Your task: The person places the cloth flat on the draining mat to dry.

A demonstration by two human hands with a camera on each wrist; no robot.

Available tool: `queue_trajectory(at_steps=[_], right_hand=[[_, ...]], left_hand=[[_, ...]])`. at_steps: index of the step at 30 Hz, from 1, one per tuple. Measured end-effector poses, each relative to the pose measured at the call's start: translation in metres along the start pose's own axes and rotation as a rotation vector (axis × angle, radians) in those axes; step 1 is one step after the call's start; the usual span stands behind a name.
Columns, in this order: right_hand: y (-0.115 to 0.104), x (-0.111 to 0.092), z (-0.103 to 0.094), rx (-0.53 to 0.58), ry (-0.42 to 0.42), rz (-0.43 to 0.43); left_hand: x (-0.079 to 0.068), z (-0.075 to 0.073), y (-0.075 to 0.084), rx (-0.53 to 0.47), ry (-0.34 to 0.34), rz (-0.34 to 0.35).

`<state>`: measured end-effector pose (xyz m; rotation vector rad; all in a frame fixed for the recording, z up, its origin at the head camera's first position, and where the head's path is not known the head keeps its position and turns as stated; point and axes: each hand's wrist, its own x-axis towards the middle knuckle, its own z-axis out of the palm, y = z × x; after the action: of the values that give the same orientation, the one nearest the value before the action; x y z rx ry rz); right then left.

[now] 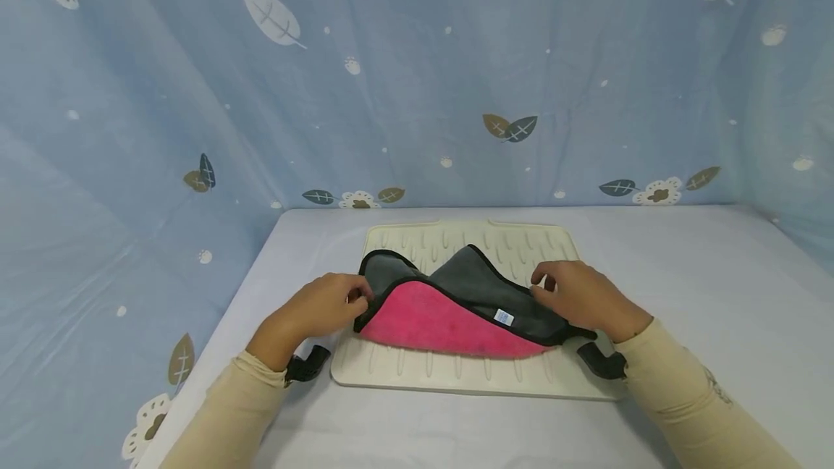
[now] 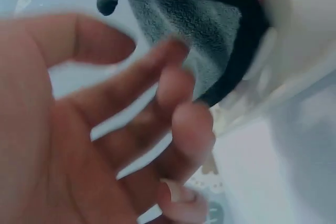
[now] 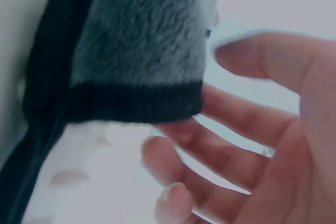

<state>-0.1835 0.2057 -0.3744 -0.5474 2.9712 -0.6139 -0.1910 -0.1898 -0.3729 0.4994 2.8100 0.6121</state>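
Observation:
A pink and grey cleaning cloth [image 1: 443, 318] with black edging and a small white label [image 1: 504, 317] lies loosely folded, its grey side [image 1: 472, 277] partly turned up. My left hand [image 1: 329, 304] is at its left end; in the left wrist view the thumb and loosely bent fingers stand apart, beside the grey corner [image 2: 210, 40]. At the right end is my right hand [image 1: 583, 297]. The right wrist view has its thumb clear of the cloth's black-edged corner [image 3: 142, 100], while some fingertips pass behind that edge; whether they touch it cannot be told.
Under the cloth is a cream ribbed mat [image 1: 384, 373] with raised bumps, lying on a white-covered table [image 1: 704, 295]. A blue curtain [image 1: 417, 78] printed with leaves and flowers hangs behind and at the sides. Black wrist devices [image 1: 309, 364] sit below both wrists.

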Motion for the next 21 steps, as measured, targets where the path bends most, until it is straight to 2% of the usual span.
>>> queue_trajectory(at_steps=[4,8,14,21], right_hand=[[-0.006,0.010,-0.002,0.001,0.065,-0.030],[-0.012,0.028,-0.001,-0.004,0.071,-0.070],[-0.017,0.055,0.007,0.023,0.001,-0.083],[-0.020,0.072,0.017,0.138,-0.096,-0.079]], left_hand=[[0.006,0.003,-0.005,0.071,0.142,-0.057],[0.010,0.005,-0.013,0.109,0.230,-0.099],[0.015,0.009,-0.022,0.073,0.214,-0.119],[0.021,0.016,-0.027,0.025,0.168,-0.105]])
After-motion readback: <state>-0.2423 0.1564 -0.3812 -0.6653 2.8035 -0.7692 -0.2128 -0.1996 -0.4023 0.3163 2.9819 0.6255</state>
